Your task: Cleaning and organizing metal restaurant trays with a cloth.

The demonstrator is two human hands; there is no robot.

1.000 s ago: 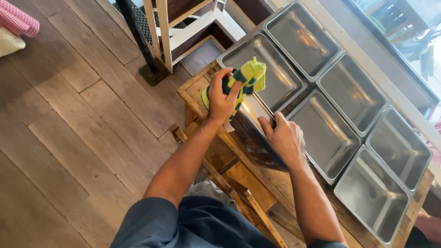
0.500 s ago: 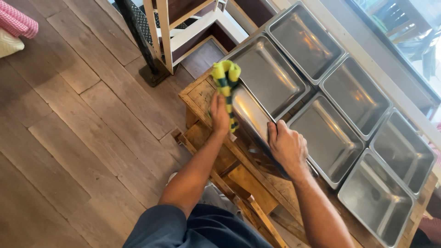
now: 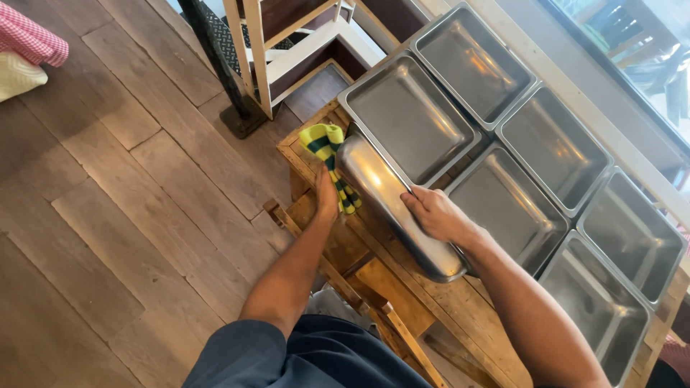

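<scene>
My right hand (image 3: 433, 214) grips the rim of a steel pan (image 3: 392, 208) tipped on its side on a wooden stand (image 3: 460, 305), its shiny underside facing me. My left hand (image 3: 327, 194) presses a yellow and dark green striped cloth (image 3: 327, 154) against the pan's left end. Part of the cloth is hidden behind the pan and my hand.
Several more steel pans (image 3: 413, 115) lie open side up in two rows on the stand, running to the lower right. A white-framed wooden shelf (image 3: 287, 50) stands on the plank floor (image 3: 108, 215) at the top. A pink checked cloth (image 3: 29, 39) sits top left.
My left hand has dropped with the cloth from above the pan down to the pan's left end. The pan has tipped further, its underside turned toward me.
</scene>
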